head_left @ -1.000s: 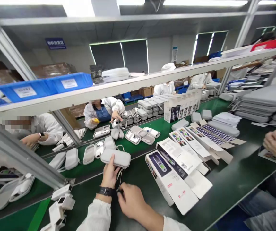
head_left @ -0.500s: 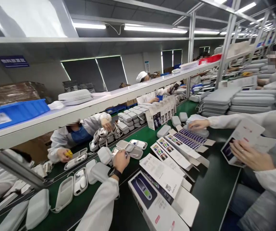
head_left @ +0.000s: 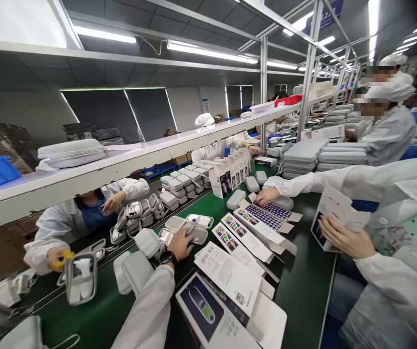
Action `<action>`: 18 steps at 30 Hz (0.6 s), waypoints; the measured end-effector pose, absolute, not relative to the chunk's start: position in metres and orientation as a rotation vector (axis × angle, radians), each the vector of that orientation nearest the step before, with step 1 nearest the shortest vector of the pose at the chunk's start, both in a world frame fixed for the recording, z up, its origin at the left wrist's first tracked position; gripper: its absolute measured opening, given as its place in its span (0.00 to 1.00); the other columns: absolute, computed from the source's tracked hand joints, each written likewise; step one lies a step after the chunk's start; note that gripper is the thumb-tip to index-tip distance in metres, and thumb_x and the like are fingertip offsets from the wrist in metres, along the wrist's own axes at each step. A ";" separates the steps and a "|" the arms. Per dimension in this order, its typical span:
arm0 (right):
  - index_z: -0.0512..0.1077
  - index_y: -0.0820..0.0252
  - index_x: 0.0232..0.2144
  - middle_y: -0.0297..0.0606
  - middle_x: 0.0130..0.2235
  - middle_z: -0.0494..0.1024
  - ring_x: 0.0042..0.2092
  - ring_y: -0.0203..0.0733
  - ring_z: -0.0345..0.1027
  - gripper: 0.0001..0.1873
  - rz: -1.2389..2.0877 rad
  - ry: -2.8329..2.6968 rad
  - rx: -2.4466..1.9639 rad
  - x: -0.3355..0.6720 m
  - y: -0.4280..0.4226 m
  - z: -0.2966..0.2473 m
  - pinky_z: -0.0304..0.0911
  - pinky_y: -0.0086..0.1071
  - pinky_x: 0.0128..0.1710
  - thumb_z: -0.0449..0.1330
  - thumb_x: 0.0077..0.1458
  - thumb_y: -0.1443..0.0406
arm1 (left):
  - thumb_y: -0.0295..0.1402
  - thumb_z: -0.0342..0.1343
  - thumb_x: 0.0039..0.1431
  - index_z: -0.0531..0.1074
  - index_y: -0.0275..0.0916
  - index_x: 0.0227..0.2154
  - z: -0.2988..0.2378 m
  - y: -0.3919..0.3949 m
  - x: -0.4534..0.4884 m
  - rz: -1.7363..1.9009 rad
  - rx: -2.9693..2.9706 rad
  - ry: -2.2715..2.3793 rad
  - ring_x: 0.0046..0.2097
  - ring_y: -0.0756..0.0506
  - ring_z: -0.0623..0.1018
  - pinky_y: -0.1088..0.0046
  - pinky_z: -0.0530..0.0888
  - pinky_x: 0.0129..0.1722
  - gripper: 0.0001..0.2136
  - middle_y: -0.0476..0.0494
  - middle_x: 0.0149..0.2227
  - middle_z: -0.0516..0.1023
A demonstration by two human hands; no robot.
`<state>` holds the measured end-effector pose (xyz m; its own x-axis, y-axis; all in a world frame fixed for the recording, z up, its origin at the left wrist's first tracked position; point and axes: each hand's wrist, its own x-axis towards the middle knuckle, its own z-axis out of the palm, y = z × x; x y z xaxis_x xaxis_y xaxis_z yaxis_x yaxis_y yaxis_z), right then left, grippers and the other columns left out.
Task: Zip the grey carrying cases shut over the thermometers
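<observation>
My left hand [head_left: 180, 244], with a dark watch on the wrist, reaches over the green belt. Its fingers are stretched out and touch an open grey zip case [head_left: 179, 224] with white items inside; the fingertips partly cover them. Just left of the hand is a closed grey case [head_left: 146, 242], and another closed case [head_left: 136, 272] lies nearer, beside my forearm. Behind my fingers an open case [head_left: 199, 221] shows a white device. My right hand is out of view. Close to my forearm lies a printed white carton [head_left: 208, 303] with open flaps.
At right, a co-worker's hand [head_left: 346, 238] holds a white box [head_left: 330, 213]; the other hand [head_left: 267, 195] touches purple-and-white pieces in an open carton. Across the belt, a co-worker's hand [head_left: 57, 258] is by an open case [head_left: 81, 276]. A metal shelf [head_left: 121, 165] crosses above.
The view has turned right. My left hand's fingers have gone from curled to stretched out over the open case. The co-worker across has tipped up an open case; another co-worker's hand reached the purple-and-white pieces.
</observation>
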<state>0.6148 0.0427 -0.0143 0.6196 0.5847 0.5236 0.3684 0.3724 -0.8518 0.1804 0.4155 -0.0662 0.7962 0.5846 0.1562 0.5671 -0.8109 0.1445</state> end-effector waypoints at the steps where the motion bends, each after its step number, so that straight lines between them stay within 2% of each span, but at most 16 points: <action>1: 0.82 0.63 0.33 0.37 0.36 0.82 0.40 0.33 0.80 0.13 0.214 -0.960 -1.230 0.624 0.042 -0.016 0.66 0.20 0.31 0.56 0.60 0.69 | 0.38 0.63 0.57 0.78 0.42 0.46 -0.069 0.417 0.182 0.314 2.888 0.939 0.63 0.32 0.67 0.50 0.58 0.64 0.14 0.33 0.62 0.70; 3: 0.83 0.56 0.34 0.37 0.36 0.84 0.40 0.36 0.80 0.09 0.302 -0.993 -1.198 0.638 0.041 -0.019 0.70 0.22 0.33 0.61 0.58 0.67 | 0.39 0.58 0.63 0.76 0.40 0.45 -0.073 0.421 0.187 0.362 2.882 0.931 0.58 0.36 0.72 0.50 0.63 0.61 0.12 0.35 0.56 0.75; 5: 0.83 0.50 0.37 0.36 0.37 0.85 0.41 0.45 0.80 0.08 0.370 -1.109 -1.154 0.646 0.045 -0.022 0.73 0.29 0.33 0.66 0.55 0.66 | 0.40 0.57 0.65 0.75 0.38 0.45 -0.074 0.425 0.194 0.446 2.873 0.908 0.54 0.39 0.74 0.50 0.67 0.57 0.12 0.39 0.51 0.76; 7: 0.83 0.50 0.40 0.37 0.37 0.85 0.40 0.49 0.79 0.10 0.415 -1.286 -1.099 0.646 0.050 -0.024 0.72 0.34 0.29 0.65 0.56 0.63 | 0.40 0.57 0.66 0.75 0.38 0.44 -0.071 0.431 0.201 0.585 2.848 0.907 0.51 0.41 0.76 0.52 0.71 0.54 0.11 0.41 0.49 0.77; 8: 0.83 0.52 0.41 0.39 0.36 0.85 0.38 0.48 0.79 0.10 0.430 -1.361 -1.061 0.644 0.052 -0.024 0.71 0.34 0.27 0.64 0.58 0.62 | 0.39 0.57 0.66 0.75 0.38 0.43 -0.066 0.434 0.205 0.673 2.825 0.917 0.50 0.41 0.76 0.54 0.72 0.52 0.11 0.41 0.48 0.77; 11: 0.81 0.62 0.44 0.44 0.36 0.83 0.36 0.41 0.79 0.13 0.472 -1.390 -1.002 0.637 0.053 -0.015 0.68 0.27 0.24 0.60 0.62 0.64 | 0.39 0.56 0.66 0.74 0.37 0.42 -0.044 0.447 0.212 0.980 2.711 0.982 0.46 0.43 0.77 0.58 0.75 0.48 0.10 0.42 0.45 0.77; 13: 0.81 0.63 0.44 0.45 0.38 0.83 0.37 0.37 0.80 0.11 0.506 -1.270 -1.001 0.636 0.047 0.000 0.66 0.22 0.24 0.62 0.60 0.68 | 0.39 0.56 0.66 0.73 0.37 0.41 -0.022 0.454 0.214 1.180 2.614 1.024 0.44 0.44 0.77 0.59 0.75 0.46 0.10 0.43 0.44 0.76; 16: 0.81 0.56 0.38 0.37 0.37 0.84 0.37 0.36 0.81 0.10 0.571 -1.035 -0.884 0.624 0.042 0.029 0.60 0.16 0.20 0.64 0.55 0.73 | 0.38 0.55 0.66 0.73 0.36 0.38 0.021 0.456 0.207 1.393 2.499 1.027 0.41 0.45 0.77 0.62 0.75 0.43 0.09 0.45 0.38 0.76; 18: 0.80 0.53 0.31 0.29 0.34 0.84 0.33 0.34 0.80 0.08 0.698 -0.923 -0.727 0.587 0.051 0.042 0.57 0.14 0.18 0.61 0.57 0.69 | 0.38 0.54 0.66 0.73 0.37 0.37 0.054 0.444 0.192 1.469 2.464 0.996 0.37 0.46 0.76 0.66 0.74 0.40 0.09 0.46 0.34 0.75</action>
